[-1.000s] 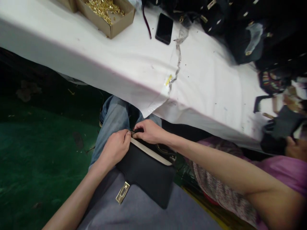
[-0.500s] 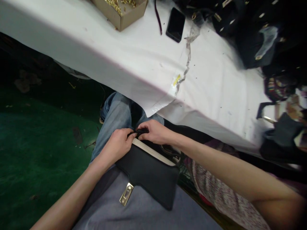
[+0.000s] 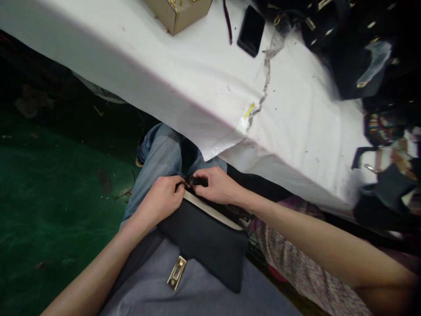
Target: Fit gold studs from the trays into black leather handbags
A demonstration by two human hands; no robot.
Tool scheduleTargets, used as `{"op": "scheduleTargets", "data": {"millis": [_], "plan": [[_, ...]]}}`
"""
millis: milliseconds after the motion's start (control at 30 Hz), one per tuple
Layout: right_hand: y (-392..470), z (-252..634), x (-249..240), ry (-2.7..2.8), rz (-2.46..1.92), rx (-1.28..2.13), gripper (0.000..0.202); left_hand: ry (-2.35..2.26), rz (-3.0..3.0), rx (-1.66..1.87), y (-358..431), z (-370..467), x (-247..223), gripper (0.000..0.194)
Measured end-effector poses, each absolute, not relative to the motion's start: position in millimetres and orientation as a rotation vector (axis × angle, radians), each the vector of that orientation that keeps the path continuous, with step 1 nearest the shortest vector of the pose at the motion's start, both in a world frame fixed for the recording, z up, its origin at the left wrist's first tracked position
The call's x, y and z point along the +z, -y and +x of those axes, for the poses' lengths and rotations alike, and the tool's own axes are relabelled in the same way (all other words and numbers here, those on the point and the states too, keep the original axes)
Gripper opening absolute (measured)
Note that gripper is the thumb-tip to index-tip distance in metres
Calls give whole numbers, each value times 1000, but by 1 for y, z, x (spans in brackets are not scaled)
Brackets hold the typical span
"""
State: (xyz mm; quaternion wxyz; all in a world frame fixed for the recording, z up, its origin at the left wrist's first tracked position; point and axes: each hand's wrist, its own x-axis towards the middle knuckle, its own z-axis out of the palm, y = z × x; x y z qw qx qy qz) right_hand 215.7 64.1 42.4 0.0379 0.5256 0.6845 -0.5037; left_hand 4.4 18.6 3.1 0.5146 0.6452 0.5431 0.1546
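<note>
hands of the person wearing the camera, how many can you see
2: the left hand at the upper-left corner of the black bag, and the right hand just to its right. Both show, though some fingers are hidden.

The person's fingers hide the end of the black bag (image 3: 210,245), and the dark piece (image 3: 199,181) between the left hand (image 3: 164,194) and the right hand (image 3: 217,186) is too small and shadowed to identify. The right forearm (image 3: 283,224) crosses part of the bag's far side. The top edge cuts off the cardboard box (image 3: 192,18) and a dark red strip (image 3: 227,22); the black heap (image 3: 353,66) blurs at upper right.
</note>
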Motion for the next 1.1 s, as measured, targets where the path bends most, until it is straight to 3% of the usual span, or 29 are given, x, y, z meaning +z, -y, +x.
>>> {"op": "scheduleTargets", "data": {"millis": [533,900,1100], "plan": [[-55,227,34,-1601,1771,-2094,21,-1353,1540,388,-10,8,-7,30],[-43,217,39,-1690,2054,-1639,20,-1296,1524,487,-7,8,-10,32],[-44,219,51,-2046,1958,-1078,20,-1257,1470,496,-6,9,-14,30]]}}
